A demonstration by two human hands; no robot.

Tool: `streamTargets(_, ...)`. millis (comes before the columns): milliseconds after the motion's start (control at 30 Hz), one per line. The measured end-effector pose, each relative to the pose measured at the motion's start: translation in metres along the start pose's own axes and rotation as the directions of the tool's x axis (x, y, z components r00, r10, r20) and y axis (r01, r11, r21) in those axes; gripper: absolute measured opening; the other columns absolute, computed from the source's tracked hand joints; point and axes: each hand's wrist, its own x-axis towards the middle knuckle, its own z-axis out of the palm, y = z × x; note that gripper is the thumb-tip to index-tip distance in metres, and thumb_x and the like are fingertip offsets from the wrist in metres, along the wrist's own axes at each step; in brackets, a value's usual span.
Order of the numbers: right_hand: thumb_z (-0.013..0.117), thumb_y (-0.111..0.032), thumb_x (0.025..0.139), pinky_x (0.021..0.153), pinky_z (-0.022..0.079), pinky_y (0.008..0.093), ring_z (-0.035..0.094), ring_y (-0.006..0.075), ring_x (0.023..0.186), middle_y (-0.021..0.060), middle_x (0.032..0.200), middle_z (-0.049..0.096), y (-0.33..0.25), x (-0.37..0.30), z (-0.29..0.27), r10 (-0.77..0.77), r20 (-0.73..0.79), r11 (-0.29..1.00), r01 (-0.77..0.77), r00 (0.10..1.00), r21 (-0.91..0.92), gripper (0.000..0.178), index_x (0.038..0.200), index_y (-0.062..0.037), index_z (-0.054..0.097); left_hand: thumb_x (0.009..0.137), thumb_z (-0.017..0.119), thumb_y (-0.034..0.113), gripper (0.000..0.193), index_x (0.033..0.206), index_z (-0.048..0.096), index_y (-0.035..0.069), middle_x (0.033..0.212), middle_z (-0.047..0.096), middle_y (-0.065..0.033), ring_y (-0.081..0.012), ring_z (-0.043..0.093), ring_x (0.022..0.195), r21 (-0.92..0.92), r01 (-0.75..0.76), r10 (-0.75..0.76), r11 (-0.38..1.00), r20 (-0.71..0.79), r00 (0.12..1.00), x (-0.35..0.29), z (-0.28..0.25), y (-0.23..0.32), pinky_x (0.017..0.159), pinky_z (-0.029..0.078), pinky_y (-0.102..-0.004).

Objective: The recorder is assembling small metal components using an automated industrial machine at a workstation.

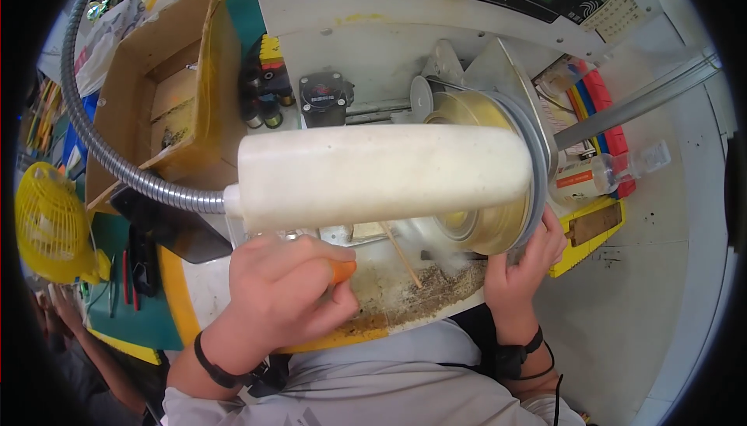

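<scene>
Holding an orange thing [343,271], the left hand [286,286] was curled into a fist just in front of a white lamp [381,177]. Only a bit of the orange thing showed, by the thumb on the right side of the fist; the fingers hid the rest. The right hand [529,259] was at the low right edge of a big gold wheel [492,227], with its fingers bent beside the gray rim [535,185]. I could not tell if it gripped the wheel or only touched it. The wheel stood on its edge, and the lamp hid part of it. A thin wooden stick [402,257] slanted between the two hands, over the dirty table [443,290]. A bendy metal neck [148,185] curved away left from the lamp. Behind it stood a brown box [219,76]. A yellow fan [53,224] was far left, near a green mat [159,321]. A clear bottle [576,181] was right of the wheel. Low on the left, another person's hand [66,308] showed.
</scene>
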Motion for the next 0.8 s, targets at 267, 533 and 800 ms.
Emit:
streamTargets(267,0.071,-0.015,0.087,0.110,0.030,0.0510,0.046,0.0393,0.126,0.0222,0.147,0.052,0.003,0.000,-0.001,-0.037,-0.036,0.997,0.039,0.999,0.063,0.058,0.142,-0.0019,0.059,0.065,0.075,0.006,0.014,0.074,0.065,0.010,0.082,0.076,-0.0007,-0.0147,0.065,0.058,-0.136,0.063,-0.058,0.989,0.043,0.997,0.001,-0.004,0.000,0.050,0.043,-0.0287)
streamTargets(533,0.071,-0.009,0.085,0.109,0.032,0.0503,0.048,0.0396,0.125,0.0222,0.143,0.054,0.002,0.001,0.000,-0.033,-0.035,0.993,0.036,0.999,0.113,0.052,0.135,-0.0010,0.062,0.087,0.082,0.026,0.049,0.121,0.060,-0.001,0.084,0.069,-0.0072,-0.0079,0.054,0.056,-0.898,0.314,-0.595,0.307,0.076,0.800,0.012,-0.041,0.026,0.053,0.041,-0.0238)
streamTargets(800,0.071,-0.006,0.084,0.108,0.035,0.0504,0.049,0.0399,0.124,0.0228,0.139,0.054,0.007,-0.001,0.004,-0.025,-0.038,0.986,0.031,0.999,0.164,0.048,0.131,0.0001,0.062,0.104,0.056,0.023,0.028,0.126,0.052,0.005,0.098,0.063,-0.0025,-0.0008,0.036,0.051,-0.920,0.372,-0.666,0.118,0.205,0.718,0.018,-0.042,-0.029,0.051,0.030,-0.0188)
